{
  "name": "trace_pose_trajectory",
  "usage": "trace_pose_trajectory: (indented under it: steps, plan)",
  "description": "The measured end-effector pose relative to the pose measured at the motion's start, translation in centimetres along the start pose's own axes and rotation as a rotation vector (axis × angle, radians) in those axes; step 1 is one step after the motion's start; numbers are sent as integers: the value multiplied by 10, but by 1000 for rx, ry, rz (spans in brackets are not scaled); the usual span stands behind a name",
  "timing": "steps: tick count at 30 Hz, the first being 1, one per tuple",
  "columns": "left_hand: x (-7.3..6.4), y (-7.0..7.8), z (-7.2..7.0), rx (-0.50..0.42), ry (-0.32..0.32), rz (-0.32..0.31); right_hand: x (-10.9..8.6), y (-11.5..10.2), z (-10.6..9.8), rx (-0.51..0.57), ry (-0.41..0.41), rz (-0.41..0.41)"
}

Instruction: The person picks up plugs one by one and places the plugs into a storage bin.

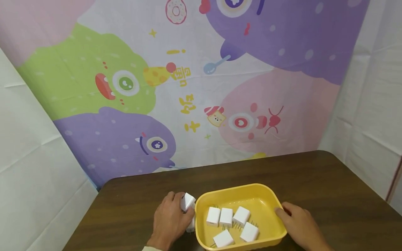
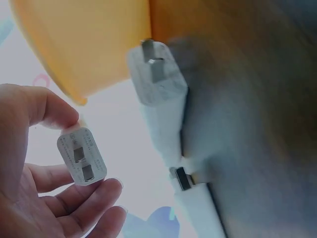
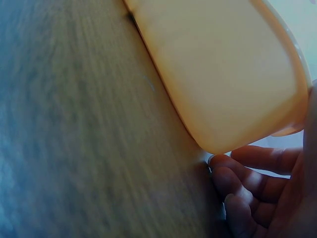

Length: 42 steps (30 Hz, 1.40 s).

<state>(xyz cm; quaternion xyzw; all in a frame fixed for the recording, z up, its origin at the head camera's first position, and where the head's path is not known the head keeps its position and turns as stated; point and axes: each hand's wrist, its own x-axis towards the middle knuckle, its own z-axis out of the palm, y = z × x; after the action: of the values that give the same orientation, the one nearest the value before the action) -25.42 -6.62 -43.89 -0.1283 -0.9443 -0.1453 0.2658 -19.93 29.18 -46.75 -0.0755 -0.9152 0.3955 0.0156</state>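
Observation:
My left hand (image 1: 172,218) pinches a white charger plug (image 1: 187,201) just outside the left side of a yellow plastic bin (image 1: 230,194). In the left wrist view, the two flat prongs of this held charger plug (image 2: 82,156) face the camera, between thumb and fingers. More white charger plugs, one upright plug (image 2: 161,94) and a second plug (image 2: 200,210), stand on the table beside the bin, prongs up or sideways. At the bin's right end my right hand (image 1: 300,223) grips the rim, thumb over the edge and fingers curled outside against the wall.
Several white charger plugs (image 1: 226,217) lie loosely in the bin, prongs pointing various ways. A dark wood-grain table (image 1: 150,186) carries everything. Behind it hangs a cloth printed with cartoon monsters (image 1: 194,90), and white sheets (image 1: 31,146) flank both sides.

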Motion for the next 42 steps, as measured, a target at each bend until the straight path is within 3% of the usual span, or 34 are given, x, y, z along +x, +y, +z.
trace_pose_trajectory:
  steps: [13, 27, 32, 42]
  plan:
    - [3, 14, -10, -32, -4, 30, 2, 0, -1, 13, -44, 40]
    - [0, 31, -17, -27, 93, 145, 1, 0, -1, 32, -34, 37]
    - [1, 36, -17, -32, 110, 142, 1, 0, -1, 48, -28, 42]
    - [0, 48, -17, -76, 86, 187, 0, 0, -1, 28, -6, 23]
